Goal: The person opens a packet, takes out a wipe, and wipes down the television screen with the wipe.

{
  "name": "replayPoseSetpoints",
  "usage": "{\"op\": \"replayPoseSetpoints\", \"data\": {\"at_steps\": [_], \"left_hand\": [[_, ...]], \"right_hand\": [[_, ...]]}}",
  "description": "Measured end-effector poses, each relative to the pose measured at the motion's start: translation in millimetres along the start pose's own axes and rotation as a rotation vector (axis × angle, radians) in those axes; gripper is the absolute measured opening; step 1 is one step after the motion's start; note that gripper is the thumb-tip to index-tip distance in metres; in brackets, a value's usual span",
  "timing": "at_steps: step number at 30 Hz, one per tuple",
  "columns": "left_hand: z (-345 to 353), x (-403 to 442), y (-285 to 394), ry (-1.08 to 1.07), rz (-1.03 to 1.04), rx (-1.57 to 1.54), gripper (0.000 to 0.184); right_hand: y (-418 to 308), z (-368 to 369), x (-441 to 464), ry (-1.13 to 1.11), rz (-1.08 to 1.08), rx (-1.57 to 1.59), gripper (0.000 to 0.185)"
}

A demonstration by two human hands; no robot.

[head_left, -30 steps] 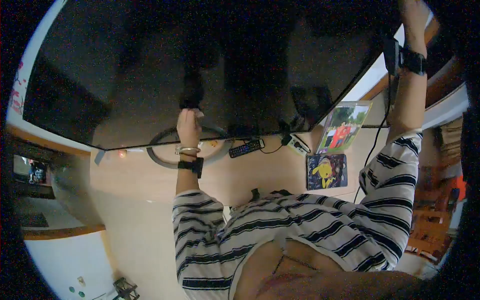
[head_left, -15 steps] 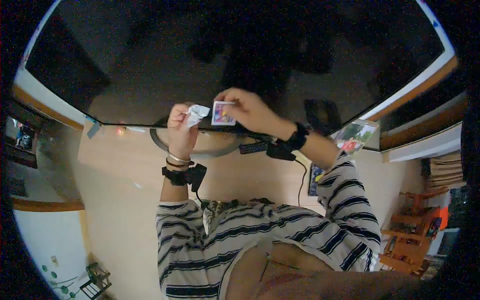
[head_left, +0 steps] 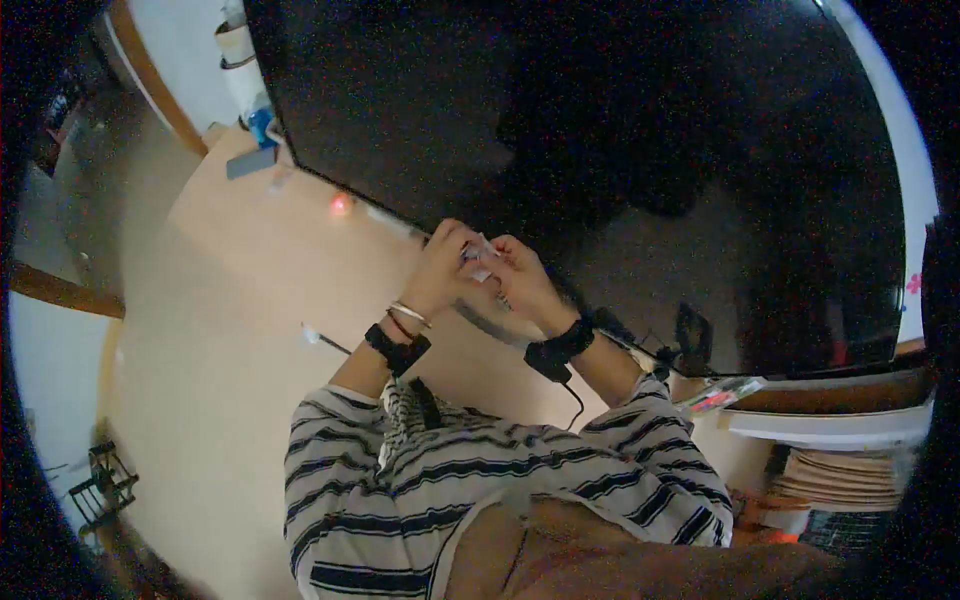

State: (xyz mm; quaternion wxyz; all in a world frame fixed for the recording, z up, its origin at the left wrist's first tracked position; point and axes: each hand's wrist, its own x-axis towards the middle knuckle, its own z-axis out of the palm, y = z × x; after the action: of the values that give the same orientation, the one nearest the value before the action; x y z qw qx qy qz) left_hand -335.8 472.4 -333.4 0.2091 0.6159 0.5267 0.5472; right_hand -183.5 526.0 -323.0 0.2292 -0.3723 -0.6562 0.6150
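Observation:
My left hand [head_left: 447, 262] and my right hand [head_left: 525, 280] are brought together in front of the dark screen's lower edge, fingers bent and closed. Between the fingertips shows crumpled white paper [head_left: 486, 249], gripped by my left hand. A small printed card [head_left: 481, 273], partly covered and blurred, is at the fingers of my right hand. How the two pieces touch cannot be made out. Each wrist wears a black strapped device, and the left one also has bangles.
A large dark screen [head_left: 620, 130] stands beyond my hands on a pale tabletop [head_left: 250, 270]. A red glowing light [head_left: 341, 204], a flat grey object [head_left: 251, 163] and a blue item [head_left: 262, 126] are at the left. A dark chair [head_left: 103, 487] stands lower left.
My hands have come together from being slightly apart, hiding most of the card and paper. The view has turned, so the screen now slants and more of the table's left side shows.

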Motion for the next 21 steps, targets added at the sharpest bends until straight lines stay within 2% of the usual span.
{"op": "replayPoseSetpoints", "data": {"at_steps": [1,2,4,5,7,8,9,10,11,13,15,17,19,20,21], "left_hand": [[-16,-3,-6,-0.043,0.032,0.082,0.025],[-28,-7,-17,-0.042,0.109,0.175,0.031],[-71,-15,-15,-0.09,0.117,0.13,0.03],[-94,-16,-19,-0.14,0.138,0.108,0.028],[-140,-17,-48,-0.204,-0.126,-0.093,0.021],[-171,-13,-51,-0.023,-0.112,-0.026,0.018],[-230,-8,-58,0.152,-0.087,0.047,0.016],[-253,-7,-86,0.283,-0.163,-0.024,0.013],[-278,-2,-116,0.408,-0.231,-0.096,0.012],[-334,11,-155,0.683,-0.393,-0.371,0.013],[-403,23,-203,0.738,-0.435,-0.377,0.013],[-445,24,-246,0.775,-0.542,-0.324,0.014],[-479,56,-300,0.724,-0.486,0.014,0.015],[-489,72,-331,0.677,-0.492,0.098,0.013],[-502,94,-364,0.684,-0.507,0.095,0.013]], "right_hand": [[0,18,6,-0.016,-0.132,-0.355,0.013],[0,35,12,-0.023,-0.123,-0.351,0.013],[-26,68,16,-0.148,0.242,0.616,0.013],[-38,84,22,-0.162,0.247,0.602,0.013],[-51,110,27,-0.108,0.295,0.478,0.009],[-44,113,32,-0.126,0.305,0.472,0.009],[-37,133,46,-0.177,0.114,0.107,0.01],[-22,133,48,-0.211,-0.081,-0.237,0.012],[-20,136,48,-0.205,-0.084,-0.218,0.012],[-24,143,48,-0.08,0.286,0.626,0.016],[-26,156,69,0.167,0.365,0.295,0.017],[-22,172,73,0.214,0.476,0.455,0.017],[40,122,118,-0.142,0.41,0.655,0.014],[34,143,144,-0.139,0.412,0.653,0.014],[27,160,168,-0.142,0.447,0.835,0.015]]}}
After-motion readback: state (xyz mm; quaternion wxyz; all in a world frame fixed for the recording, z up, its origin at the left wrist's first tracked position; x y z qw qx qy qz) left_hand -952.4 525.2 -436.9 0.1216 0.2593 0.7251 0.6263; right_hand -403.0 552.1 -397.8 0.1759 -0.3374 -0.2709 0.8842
